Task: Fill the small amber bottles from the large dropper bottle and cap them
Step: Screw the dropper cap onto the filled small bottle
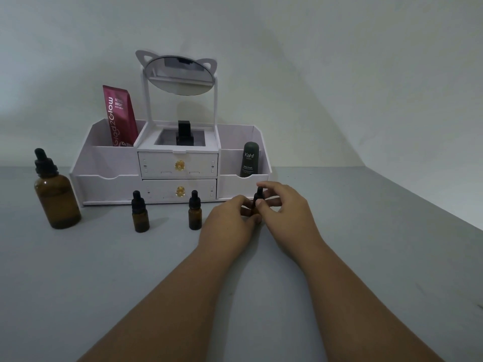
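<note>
Both bare forearms reach across the grey table (78,283). Left hand (230,220) pinches the body and right hand (282,205) pinches the black dropper cap of one small amber bottle (257,198); two more (140,212) (194,211) stand left, capped. One large amber dropper bottle (55,192) stands far left, before the white organiser (104,178) with mirror (180,74).

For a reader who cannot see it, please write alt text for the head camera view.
Both hands, left hand and right hand, hold a small amber bottle on a grey table. Two more small bottles and a large dropper bottle stand left, before a white organizer with a mirror.
</note>
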